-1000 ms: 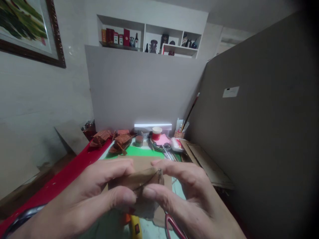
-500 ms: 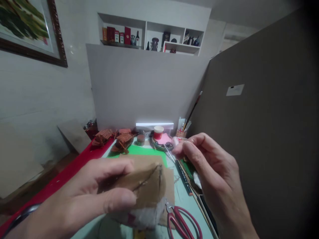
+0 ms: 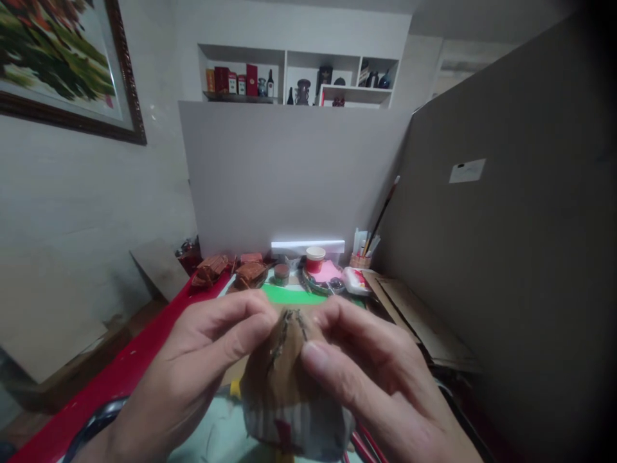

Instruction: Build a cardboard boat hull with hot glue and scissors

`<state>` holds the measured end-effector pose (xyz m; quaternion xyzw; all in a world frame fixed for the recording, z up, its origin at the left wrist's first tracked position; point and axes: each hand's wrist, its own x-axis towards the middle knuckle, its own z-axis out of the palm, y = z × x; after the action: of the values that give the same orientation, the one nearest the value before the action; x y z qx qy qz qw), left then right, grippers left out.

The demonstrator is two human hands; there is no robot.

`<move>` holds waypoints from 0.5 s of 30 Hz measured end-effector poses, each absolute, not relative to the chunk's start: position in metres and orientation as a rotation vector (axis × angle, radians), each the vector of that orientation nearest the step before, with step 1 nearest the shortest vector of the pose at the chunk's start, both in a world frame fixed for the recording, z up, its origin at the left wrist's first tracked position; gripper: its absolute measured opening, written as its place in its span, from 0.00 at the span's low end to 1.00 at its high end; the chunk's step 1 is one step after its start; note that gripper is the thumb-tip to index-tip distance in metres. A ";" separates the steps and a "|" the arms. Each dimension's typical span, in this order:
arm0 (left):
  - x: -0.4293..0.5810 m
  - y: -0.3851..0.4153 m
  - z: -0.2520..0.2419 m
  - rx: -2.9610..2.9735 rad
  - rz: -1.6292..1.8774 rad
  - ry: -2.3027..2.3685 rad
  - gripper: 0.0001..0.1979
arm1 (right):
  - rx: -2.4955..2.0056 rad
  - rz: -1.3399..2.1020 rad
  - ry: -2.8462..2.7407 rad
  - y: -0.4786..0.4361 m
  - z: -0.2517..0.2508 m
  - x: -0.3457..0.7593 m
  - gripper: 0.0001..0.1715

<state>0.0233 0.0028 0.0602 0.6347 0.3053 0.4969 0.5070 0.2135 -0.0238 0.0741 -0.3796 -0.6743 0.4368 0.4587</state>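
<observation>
Between my two hands is a brown cardboard piece point(image 3: 282, 379), folded to a narrowing tip, with dark jagged seams near the top and a whitish, red-marked lower part. My left hand point(image 3: 207, 360) pinches its left side close to the tip. On the other side my right hand point(image 3: 366, 366) grips it, thumb pressed on the front face by the right seam. Red-handled scissors point(image 3: 364, 447) lie partly hidden under my right hand. A yellow-ended tool point(image 3: 235, 389) shows behind my left fingers.
Small brown boat models point(image 3: 250, 273) stand at the back left on the red-edged table point(image 3: 116, 366). Behind my hands are a green sheet point(image 3: 294, 294), a red-and-white cup point(image 3: 315, 259) and a brush holder point(image 3: 360, 260). Cardboard sheets point(image 3: 424, 321) lie at right, beside a grey partition point(image 3: 506, 257).
My right hand has come down and left from beside the cardboard piece and now grips it. The piece has turned with its tip upward. The view has shifted slightly.
</observation>
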 end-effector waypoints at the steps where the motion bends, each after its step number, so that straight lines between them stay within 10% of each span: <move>1: 0.024 0.002 0.061 1.518 1.201 0.742 0.16 | -0.951 1.117 -1.667 -0.024 0.075 0.213 0.15; 15: 0.012 0.005 0.056 1.538 1.070 0.791 0.14 | -0.918 0.988 -1.707 -0.026 0.074 0.210 0.15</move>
<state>0.0118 0.0048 0.0560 0.6432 0.3307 0.4476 0.5259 0.2103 -0.0257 0.0736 -0.3739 -0.6948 0.4022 0.4644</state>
